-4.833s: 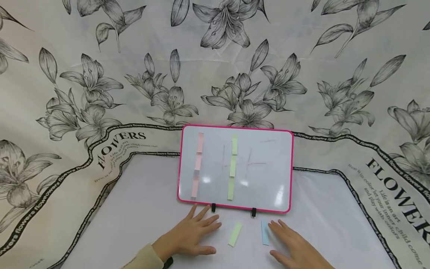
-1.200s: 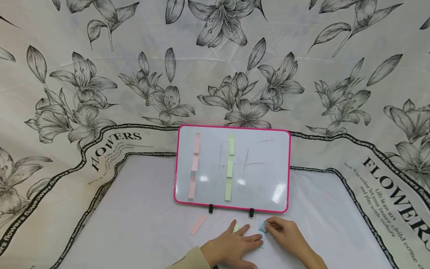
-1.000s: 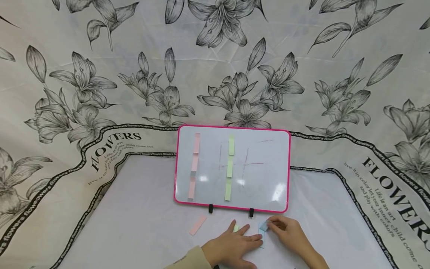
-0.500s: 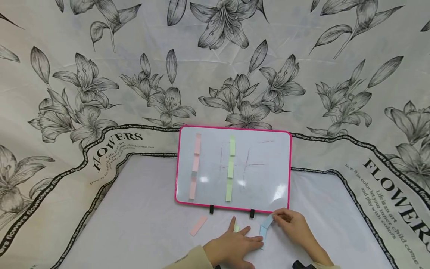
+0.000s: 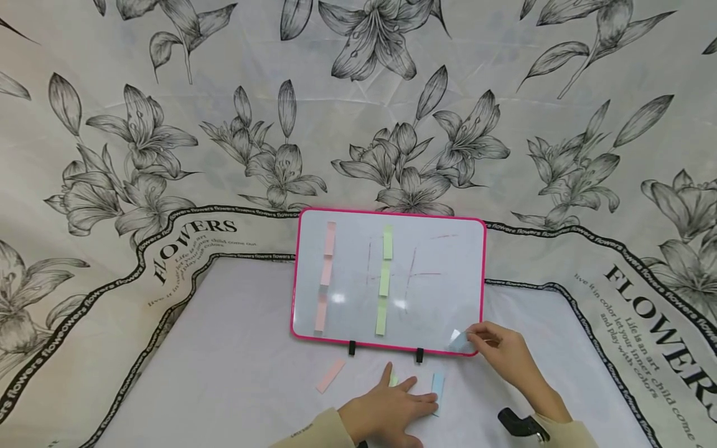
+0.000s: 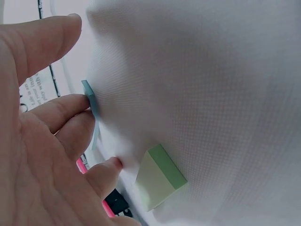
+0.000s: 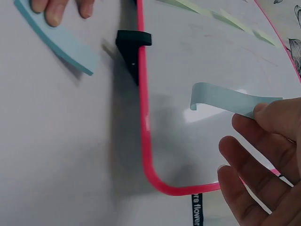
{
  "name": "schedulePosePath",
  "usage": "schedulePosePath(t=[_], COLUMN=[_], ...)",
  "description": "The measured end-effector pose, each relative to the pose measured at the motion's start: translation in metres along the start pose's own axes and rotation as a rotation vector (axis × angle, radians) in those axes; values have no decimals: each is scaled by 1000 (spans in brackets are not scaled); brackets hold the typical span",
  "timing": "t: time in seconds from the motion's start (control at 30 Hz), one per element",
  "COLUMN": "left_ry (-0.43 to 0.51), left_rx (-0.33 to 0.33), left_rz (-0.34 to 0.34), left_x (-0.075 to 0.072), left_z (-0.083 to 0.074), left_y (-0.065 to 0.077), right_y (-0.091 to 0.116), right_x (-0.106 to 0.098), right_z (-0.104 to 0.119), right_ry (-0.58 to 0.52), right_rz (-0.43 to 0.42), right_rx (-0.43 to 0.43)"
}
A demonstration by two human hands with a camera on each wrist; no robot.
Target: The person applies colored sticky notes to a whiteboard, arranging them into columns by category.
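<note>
Between thumb and forefinger my right hand [image 5: 506,351] pinches a single blue sticky note [image 7: 221,97], its free end curled, in front of the whiteboard's lower right corner. My left hand [image 5: 386,410] lies spread on the table, fingertips pressing the blue sticky note pad [image 5: 438,393]. Under that hand a green sticky note pad [image 6: 160,179] is partly hidden in the head view. The pink-framed whiteboard [image 5: 437,311] bears a column of pink sticky notes [image 5: 325,272] at left and a column of green sticky notes [image 5: 384,283] further right.
A pink sticky note pad [image 5: 331,376] lies on the white table left of my left hand. Black clips [image 5: 419,355] hold the whiteboard's lower edge. Faint red marker lines [image 5: 411,274] cross the board. A flower-printed cloth [image 5: 252,149] hangs behind.
My right hand has peeled the blue note off its pad and carried it up and right to the board. Earlier my left hand moved right onto the blue pad, uncovering the pink pad.
</note>
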State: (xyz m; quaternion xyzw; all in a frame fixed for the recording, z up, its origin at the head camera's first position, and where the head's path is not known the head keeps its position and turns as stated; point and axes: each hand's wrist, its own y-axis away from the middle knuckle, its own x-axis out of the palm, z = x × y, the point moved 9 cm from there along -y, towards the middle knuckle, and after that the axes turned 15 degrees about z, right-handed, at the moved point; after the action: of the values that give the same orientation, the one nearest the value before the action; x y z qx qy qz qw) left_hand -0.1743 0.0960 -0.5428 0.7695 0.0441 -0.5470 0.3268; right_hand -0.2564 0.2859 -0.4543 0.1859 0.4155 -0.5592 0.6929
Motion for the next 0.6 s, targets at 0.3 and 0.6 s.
schedulePosePath(t=[0.3,0.6], left_ry=[18,-5], left_rx=[9,4], left_rz=[29,13], left_x=[2,1], left_z=[1,0], left_y=[-1,0], right_y=[-35,-78], right_x=[-28,-49], right_z=[28,51], right_ry=[65,109], right_rz=[-40,-89], right_rx=[-97,-175])
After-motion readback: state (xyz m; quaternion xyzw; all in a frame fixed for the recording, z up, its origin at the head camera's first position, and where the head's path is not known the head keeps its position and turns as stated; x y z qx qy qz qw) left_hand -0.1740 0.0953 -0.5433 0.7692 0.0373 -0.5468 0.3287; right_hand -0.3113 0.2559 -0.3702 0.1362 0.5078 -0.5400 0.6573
